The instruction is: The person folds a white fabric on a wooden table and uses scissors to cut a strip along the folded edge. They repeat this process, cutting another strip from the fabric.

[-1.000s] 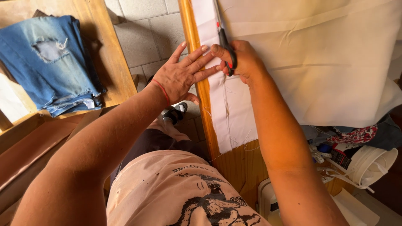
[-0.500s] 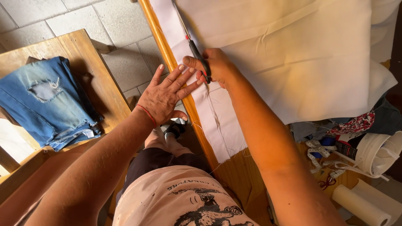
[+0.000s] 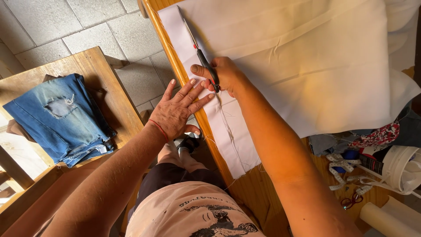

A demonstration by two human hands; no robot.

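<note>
A large piece of cream-white fabric lies over a wooden table. My right hand grips black-handled scissors whose blades point away from me along the fabric near the table's left edge. A cut line with loose threads runs back toward me, leaving a narrow strip of fabric on the left. My left hand lies flat with fingers spread, fingertips on that strip just beside the scissors' handles. A red thread circles the left wrist.
Torn blue jeans lie folded on a second wooden table at left. A measuring tape, a white bucket, a paper roll and patterned cloth crowd the right. Below is a grey tiled floor.
The view has swung, so the table edge now sits further right. The scissors have advanced along the fabric, and both hands have followed the cut forward.
</note>
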